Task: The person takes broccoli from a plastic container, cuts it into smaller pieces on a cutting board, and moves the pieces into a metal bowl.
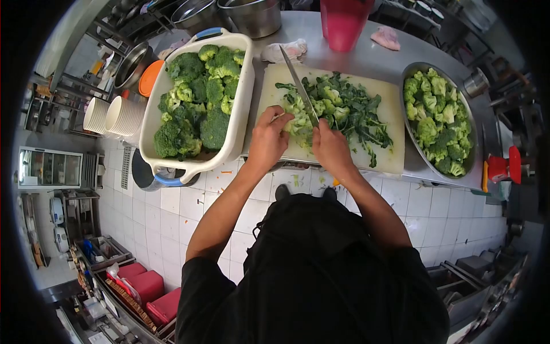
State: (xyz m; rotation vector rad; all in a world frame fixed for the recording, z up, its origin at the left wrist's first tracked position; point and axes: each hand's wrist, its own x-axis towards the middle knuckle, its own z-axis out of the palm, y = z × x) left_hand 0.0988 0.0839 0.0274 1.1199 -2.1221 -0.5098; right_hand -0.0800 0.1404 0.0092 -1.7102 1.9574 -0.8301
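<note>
- Black clothing (338, 275) is seen nearest the camera, with both bare forearms stretched forward to the tabletop (366, 60).
- By the right hand (332, 147) a knife (299, 89) is held; its grip is closed about the handle, which is hidden by the fingers. The blade is pointed away and to the left, above the greens.
- By the left hand (267, 137) a pale floret (297, 121) is held just left of the blade; its grip is pinched, thumb against fingers, at the stalk end. Whether the floret is touched by the blade cannot be told.
- Both hands are held over the near part of a white board (389, 156), on which loose leaves (369, 106) and cut pieces (332, 93) are heaped.
- To the left, a white tub (247, 64) is filled with large broccoli heads (176, 137).
- To the right, a metal bowl (467, 105) is filled with florets (427, 131).
- Beyond the board, a whitish cloth (285, 51), a red bucket (345, 26) and a pink cloth (386, 38) are set.
- Below, scraps are scattered on the tiled floor (166, 198).
</note>
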